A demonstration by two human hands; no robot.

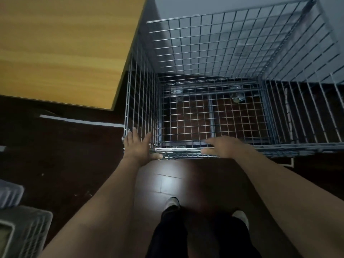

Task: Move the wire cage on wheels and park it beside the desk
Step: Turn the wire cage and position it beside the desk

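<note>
The wire cage (242,53) is silver mesh, open at the top, and stands on dark floor right against the side of the wooden desk (65,43), its left wall touching the desk edge. Casters (237,98) show through the mesh floor at the far side. My left hand (137,146) lies flat with fingers spread on the cage's near-left corner. My right hand (223,147) rests on the near top rim, fingers stretched out along it toward the left. Neither hand is curled around the wire.
A pale wall runs behind the cage. Grey plastic crates (24,229) sit on the floor at the lower left. My feet (173,203) stand on the dark wooden floor just behind the cage. A white strip (81,121) lies under the desk.
</note>
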